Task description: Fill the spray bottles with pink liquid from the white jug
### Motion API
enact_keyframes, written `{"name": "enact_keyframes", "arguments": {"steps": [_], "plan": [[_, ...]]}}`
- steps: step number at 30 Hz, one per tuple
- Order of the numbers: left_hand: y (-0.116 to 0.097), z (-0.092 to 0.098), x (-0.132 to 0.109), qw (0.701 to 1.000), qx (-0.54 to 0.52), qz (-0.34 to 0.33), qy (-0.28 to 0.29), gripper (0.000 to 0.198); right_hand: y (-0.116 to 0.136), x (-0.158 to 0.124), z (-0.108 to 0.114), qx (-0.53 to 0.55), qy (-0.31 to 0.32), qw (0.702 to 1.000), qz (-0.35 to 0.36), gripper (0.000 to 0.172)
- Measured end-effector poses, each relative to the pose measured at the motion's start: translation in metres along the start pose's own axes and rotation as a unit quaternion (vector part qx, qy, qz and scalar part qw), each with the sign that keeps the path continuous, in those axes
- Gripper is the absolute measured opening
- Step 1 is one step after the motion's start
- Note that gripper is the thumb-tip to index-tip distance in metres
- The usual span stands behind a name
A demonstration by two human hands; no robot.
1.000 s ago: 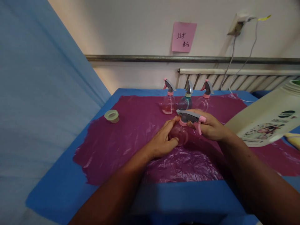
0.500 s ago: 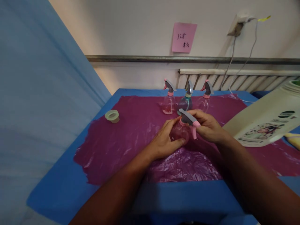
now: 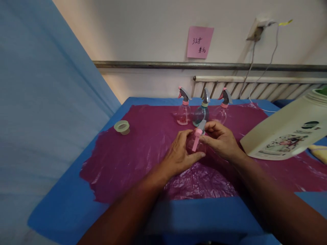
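A small clear pink spray bottle (image 3: 193, 144) stands on the purple plastic sheet (image 3: 133, 153) in the middle of the table. My left hand (image 3: 180, 154) is wrapped round its body from the left. My right hand (image 3: 219, 139) grips its grey and pink trigger head (image 3: 198, 132) from the right; the pink trigger points down toward me. Behind them stand three more spray bottles: a pink one (image 3: 184, 107), a teal one (image 3: 202, 110) and another pink one (image 3: 222, 107).
A green-rimmed cap (image 3: 122, 127) lies on the blue cloth at the left. A large white jug (image 3: 288, 131) lies tilted at the right. A blue curtain hangs along the left; a wall with a rail and radiator stands behind.
My right hand has turned the trigger head round on the bottle: its nozzle pointed right before and now it faces me. My left hand kept hold of the bottle.
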State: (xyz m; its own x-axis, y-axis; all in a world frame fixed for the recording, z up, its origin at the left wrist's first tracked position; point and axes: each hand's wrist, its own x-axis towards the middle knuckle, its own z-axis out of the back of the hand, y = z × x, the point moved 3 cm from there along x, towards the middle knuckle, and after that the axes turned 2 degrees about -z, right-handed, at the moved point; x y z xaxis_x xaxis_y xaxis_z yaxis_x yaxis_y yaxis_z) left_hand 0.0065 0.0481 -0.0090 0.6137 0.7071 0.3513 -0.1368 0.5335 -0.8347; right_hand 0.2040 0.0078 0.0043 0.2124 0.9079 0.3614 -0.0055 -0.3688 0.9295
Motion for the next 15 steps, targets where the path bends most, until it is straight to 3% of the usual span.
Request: {"name": "enact_keyframes", "arguments": {"steps": [8, 15], "plan": [[0.005, -0.002, 0.003, 0.999, -0.004, 0.033, 0.032, 0.093, -0.001, -0.001, -0.010, 0.045, -0.019, 0.999, -0.025, 0.055], [-0.002, -0.005, 0.005, 0.998, 0.035, -0.058, 0.016, 0.076, -0.004, -0.002, -0.019, 0.033, -0.004, 0.998, -0.044, 0.048]]}}
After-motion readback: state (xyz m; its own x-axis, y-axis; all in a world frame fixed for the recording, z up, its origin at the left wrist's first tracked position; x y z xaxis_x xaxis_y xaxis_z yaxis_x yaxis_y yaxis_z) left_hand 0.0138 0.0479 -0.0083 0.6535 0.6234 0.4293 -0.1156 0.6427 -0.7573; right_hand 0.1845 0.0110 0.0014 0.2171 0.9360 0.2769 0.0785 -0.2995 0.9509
